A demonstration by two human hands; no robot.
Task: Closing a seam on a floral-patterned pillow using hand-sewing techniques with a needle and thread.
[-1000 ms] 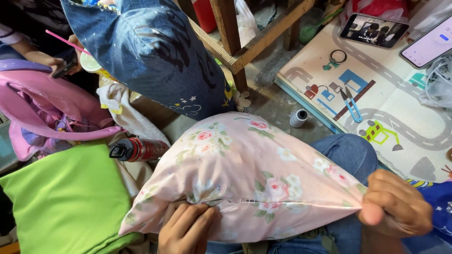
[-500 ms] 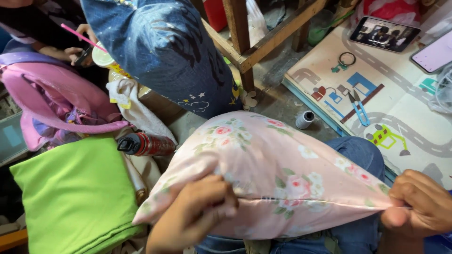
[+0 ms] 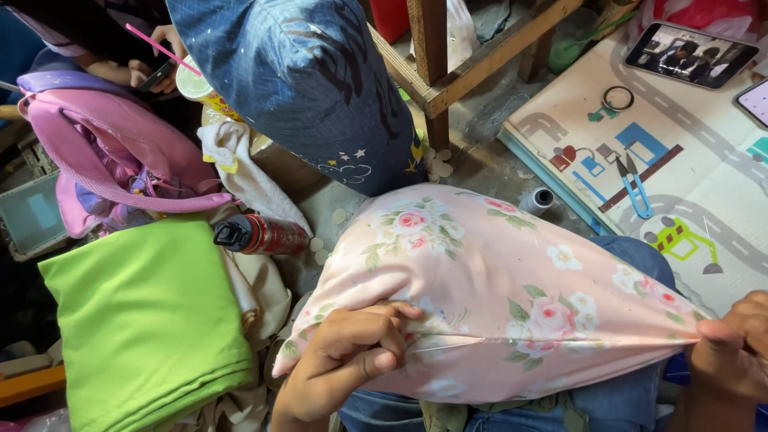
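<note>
Left hand (image 3: 346, 360) fingers curled, gripping pink floral pillow (image 3: 496, 296) seam; right hand (image 3: 732, 360) pinching its corner. Beside pillow: green fabric (image 3: 144, 320), red bottle (image 3: 260, 234), denim bolster (image 3: 312, 80) behind.

Your left hand (image 3: 344, 360) and right hand (image 3: 732, 352) are bare, no sleeves showing; you wear blue denim jeans (image 3: 608, 400).

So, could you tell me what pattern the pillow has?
Pink roses with green leaves on the pale pink pillow, head view.
</note>
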